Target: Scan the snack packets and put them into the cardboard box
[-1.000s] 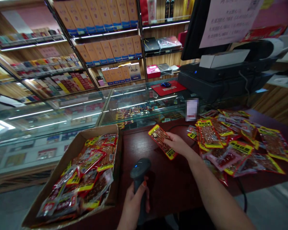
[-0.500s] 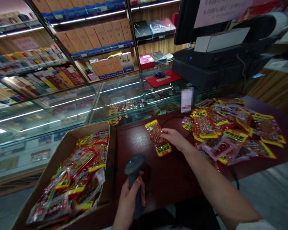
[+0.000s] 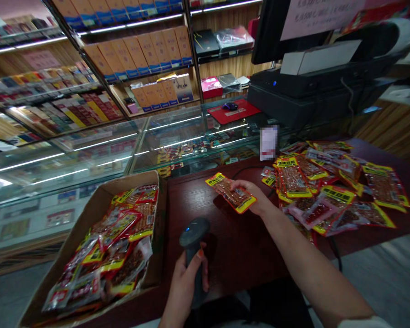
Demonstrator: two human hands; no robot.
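Head view: one snack packet (image 3: 225,189) is pinched in the right hand (image 3: 253,195), thumb on top, other fingers mostly hidden beneath; it is held over the table (image 3: 184,200). One scanner (image 3: 195,232) is gripped in the left hand (image 3: 187,275), fingers wrapped around its handle; lower end hard to make out. One box (image 3: 159,246) of packets is seen at left, cut off at bottom; one packet pile (image 3: 338,196) at right. Packets in both overlap, can't be counted.

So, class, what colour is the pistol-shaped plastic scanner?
The scanner is dark grey with a blue light, clearest in the head view.
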